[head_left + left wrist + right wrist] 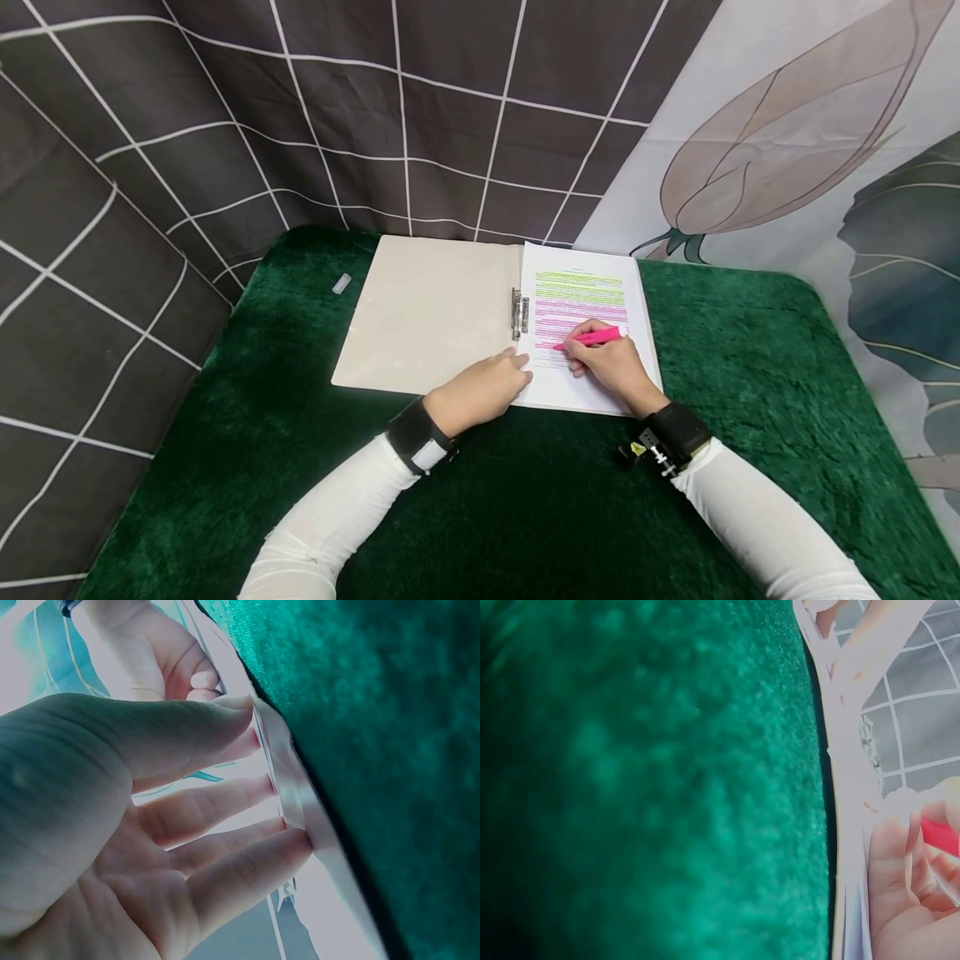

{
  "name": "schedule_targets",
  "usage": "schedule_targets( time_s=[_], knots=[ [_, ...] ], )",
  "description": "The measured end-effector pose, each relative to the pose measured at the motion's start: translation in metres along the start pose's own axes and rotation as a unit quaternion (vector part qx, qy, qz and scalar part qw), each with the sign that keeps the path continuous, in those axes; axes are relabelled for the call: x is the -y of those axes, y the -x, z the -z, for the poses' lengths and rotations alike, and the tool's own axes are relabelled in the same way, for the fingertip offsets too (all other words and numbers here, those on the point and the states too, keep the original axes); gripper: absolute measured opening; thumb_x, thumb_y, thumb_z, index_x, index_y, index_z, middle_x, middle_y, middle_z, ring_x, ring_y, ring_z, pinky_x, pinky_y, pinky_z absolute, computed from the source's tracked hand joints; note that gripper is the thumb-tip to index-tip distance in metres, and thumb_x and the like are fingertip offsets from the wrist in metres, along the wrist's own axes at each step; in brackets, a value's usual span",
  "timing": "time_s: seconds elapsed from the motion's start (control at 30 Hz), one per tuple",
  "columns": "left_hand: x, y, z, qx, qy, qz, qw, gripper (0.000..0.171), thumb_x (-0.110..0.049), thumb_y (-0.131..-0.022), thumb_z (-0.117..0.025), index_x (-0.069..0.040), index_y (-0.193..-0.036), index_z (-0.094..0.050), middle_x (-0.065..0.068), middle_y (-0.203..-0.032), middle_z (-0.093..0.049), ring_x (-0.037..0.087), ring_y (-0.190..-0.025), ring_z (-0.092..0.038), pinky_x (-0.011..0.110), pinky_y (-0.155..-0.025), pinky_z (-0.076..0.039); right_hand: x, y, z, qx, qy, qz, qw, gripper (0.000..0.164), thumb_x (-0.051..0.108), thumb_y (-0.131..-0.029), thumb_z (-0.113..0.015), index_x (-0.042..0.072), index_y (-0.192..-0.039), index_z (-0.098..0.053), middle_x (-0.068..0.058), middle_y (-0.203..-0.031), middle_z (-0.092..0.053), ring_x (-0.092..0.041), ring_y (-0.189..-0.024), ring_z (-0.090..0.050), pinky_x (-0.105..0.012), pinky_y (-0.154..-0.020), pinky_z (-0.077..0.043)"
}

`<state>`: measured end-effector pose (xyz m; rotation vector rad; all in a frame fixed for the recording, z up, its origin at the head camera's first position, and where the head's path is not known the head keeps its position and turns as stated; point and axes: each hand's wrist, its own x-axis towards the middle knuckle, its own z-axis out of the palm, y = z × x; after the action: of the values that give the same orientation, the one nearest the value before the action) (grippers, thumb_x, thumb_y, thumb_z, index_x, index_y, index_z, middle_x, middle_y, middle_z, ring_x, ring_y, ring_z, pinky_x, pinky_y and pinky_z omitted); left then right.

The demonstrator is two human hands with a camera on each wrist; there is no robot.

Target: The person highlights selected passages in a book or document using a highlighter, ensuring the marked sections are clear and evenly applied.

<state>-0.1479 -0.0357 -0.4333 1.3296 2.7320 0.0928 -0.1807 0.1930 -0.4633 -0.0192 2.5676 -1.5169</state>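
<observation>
My right hand (613, 367) pinches a pink highlighter (602, 336), its tip low on the printed text of a paper sheet (551, 392). Upper lines on that sheet are marked yellow-green, and lines below them pink. The paper lies in an opened clip folder (435, 308), on the right side of its metal clip (520, 315). Near the sheet's lower left corner, my left hand (483, 390) rests with its fingers extended. In the left wrist view, the left fingertips (251, 862) touch the paper and folder edge. The right wrist view shows part of the highlighter (939, 836) behind the fingers.
A small whitish block (341, 283) lies left of the folder on the green plush cloth (510, 508). Behind the table hang a dark grid-patterned curtain (450, 125) and a pale flower-patterned one (787, 142).
</observation>
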Motion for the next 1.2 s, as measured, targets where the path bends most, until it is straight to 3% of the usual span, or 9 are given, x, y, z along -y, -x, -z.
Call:
schedule_targets(
  time_s=[1.2],
  knots=[
    [0.0002,-0.0004,-0.0003,-0.01,-0.008,-0.009,0.9999,0.03,-0.012,-0.093,-0.063,-0.005,-0.122,-0.066,0.02,-0.135,-0.059,0.035,-0.125,-0.053,0.037,-0.103,-0.047,-0.0035,0.0038,0.0073,-0.011,0.021,-0.005,1.0,0.022,0.025,-0.092,-0.066,0.004,-0.095,-0.062,-0.012,-0.072,-0.068,-0.015,-0.054,-0.064,-0.021,-0.049,-0.052]
  ],
)
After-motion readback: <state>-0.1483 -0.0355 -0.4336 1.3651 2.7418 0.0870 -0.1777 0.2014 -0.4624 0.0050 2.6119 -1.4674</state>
